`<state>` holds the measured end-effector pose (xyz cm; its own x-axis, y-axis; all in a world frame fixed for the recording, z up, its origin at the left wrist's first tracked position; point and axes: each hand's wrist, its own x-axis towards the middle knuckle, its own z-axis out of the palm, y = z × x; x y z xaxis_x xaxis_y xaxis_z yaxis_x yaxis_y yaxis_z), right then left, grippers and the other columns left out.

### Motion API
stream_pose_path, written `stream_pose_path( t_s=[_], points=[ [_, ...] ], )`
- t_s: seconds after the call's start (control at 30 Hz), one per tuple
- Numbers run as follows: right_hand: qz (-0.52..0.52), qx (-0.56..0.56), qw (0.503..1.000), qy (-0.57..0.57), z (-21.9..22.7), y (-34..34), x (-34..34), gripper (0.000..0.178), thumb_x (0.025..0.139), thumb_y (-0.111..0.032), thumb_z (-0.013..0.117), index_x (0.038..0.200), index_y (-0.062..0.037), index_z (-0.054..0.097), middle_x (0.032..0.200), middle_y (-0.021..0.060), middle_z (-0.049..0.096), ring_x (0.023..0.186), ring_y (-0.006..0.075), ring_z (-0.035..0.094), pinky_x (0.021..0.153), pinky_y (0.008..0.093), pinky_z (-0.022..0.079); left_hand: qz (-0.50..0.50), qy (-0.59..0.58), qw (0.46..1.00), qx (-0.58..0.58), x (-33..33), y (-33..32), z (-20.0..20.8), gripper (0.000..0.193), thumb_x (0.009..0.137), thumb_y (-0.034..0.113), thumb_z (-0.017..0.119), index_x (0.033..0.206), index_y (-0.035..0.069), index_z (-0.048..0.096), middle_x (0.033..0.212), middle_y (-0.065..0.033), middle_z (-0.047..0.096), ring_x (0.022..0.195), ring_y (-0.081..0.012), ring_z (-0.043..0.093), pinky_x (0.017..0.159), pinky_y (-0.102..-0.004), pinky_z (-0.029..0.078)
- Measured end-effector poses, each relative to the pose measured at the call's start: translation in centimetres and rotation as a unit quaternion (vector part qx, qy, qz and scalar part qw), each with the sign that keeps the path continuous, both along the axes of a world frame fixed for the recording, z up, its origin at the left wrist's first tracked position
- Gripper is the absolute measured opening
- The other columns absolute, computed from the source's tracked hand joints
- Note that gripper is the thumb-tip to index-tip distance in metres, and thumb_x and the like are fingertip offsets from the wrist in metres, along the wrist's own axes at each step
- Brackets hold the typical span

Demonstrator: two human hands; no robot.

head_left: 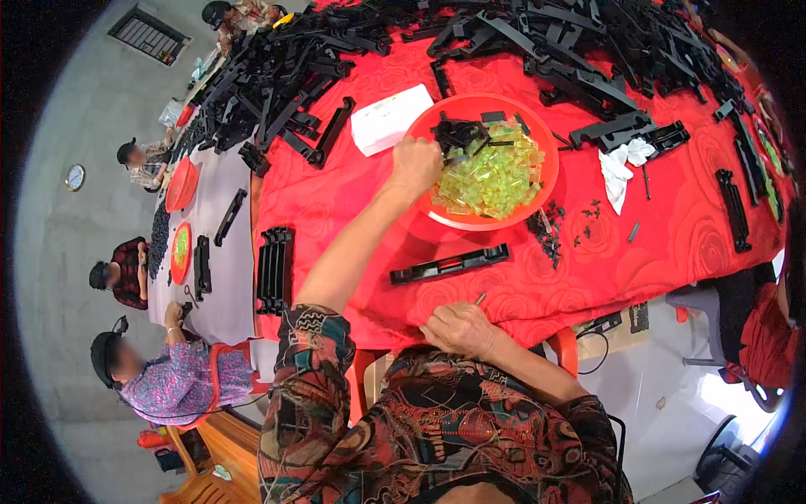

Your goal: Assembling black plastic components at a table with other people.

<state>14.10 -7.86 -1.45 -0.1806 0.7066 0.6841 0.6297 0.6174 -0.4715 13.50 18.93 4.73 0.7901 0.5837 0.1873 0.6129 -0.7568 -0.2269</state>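
Observation:
My left hand (417, 166) is closed at the left rim of a round red bowl (550, 160). Its fingertips are turned away, so what they pinch cannot be made out. Beside them in the bowl lie dark plastic pieces (458, 134), on a heap of yellow-green translucent pieces (491, 181). Close to my body, at the table's near edge, my right hand (460, 329) is curled shut; the end of a thin stick-like tool (480, 298) pokes out of it. Between the hands and below the bowl rests a long black plastic part (449, 264).
Several matching black parts (275, 270) stand side by side at left. A white box (392, 119) is behind my left hand, and tissue (615, 176) lies at right. Small black bits (547, 233) are scattered near the bowl. Black parts (554, 50) pile up across the back. People sit at left.

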Motion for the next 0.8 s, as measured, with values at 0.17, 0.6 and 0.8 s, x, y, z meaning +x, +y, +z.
stream_pose_path(
  t_s=[0.17,0.6,0.8],
  points=[
    [-0.001,-0.001,1.000,-0.006,0.4,0.2,0.3,0.023,0.075,-0.015,0.067,0.065,-0.0095,0.048,0.060,0.0055,0.043,0.051,0.0204,0.055,0.047,0.0334,0.046,-0.025,0.014,0.999,0.021,0.7,0.4,-0.7,0.016,0.072,0.018,0.061,0.078,0.004,0.066,0.076,-0.0155,0.065,0.075,-0.0322,0.064,0.067,-0.0440,0.051],
    [-0.120,-0.033,0.984,0.124,1.8,-0.1,0.6,0.011,0.076,-0.009,0.068,0.078,-0.0063,0.057,0.064,0.0066,0.050,0.052,0.0220,0.054,0.049,0.0334,0.045,-0.109,-0.333,0.934,-0.061,-4.3,-6.4,3.9,0.011,0.075,0.011,0.068,0.082,0.005,0.062,0.076,-0.0119,0.060,0.073,-0.0296,0.058,0.064,-0.0401,0.046],
    [-0.215,-0.153,0.898,0.351,2.8,-0.2,1.5,0.014,0.081,-0.004,0.065,0.094,-0.0035,0.060,0.067,0.0025,0.048,0.052,0.0111,0.043,0.049,0.0252,0.038,-0.101,-0.292,0.931,-0.193,-12.1,-15.8,1.8,0.016,0.074,0.007,0.071,0.088,0.005,0.065,0.080,-0.0083,0.061,0.075,-0.0263,0.058,0.067,-0.0367,0.046]
  ],
)
